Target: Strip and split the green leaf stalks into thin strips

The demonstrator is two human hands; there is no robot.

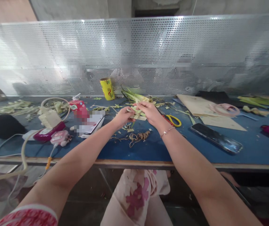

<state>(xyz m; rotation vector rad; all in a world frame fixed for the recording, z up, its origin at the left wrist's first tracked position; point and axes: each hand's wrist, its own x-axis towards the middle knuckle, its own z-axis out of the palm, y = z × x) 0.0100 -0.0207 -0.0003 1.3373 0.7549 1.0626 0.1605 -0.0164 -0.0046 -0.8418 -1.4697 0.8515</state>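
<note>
Both my hands meet above the blue table (148, 150), pinching a small woven piece of pale green leaf strips (137, 113). My left hand (123, 116) grips its left side with the fingers closed. My right hand (149, 112), with a thin bracelet at the wrist, grips its right side from above. A bundle of long green leaves (136, 97) lies just behind the hands. A curl of dry brown fibre (139, 137) lies on the table under my wrists.
Yellow-handled scissors (173, 120) lie right of my hands, a dark phone (216, 138) farther right, and cardboard sheets (202, 108). A yellow tape roll (107, 88) stands behind. At left are a red carton (78, 107), a white phone (90, 125), chargers and cables. A perforated metal screen (148, 53) backs the table.
</note>
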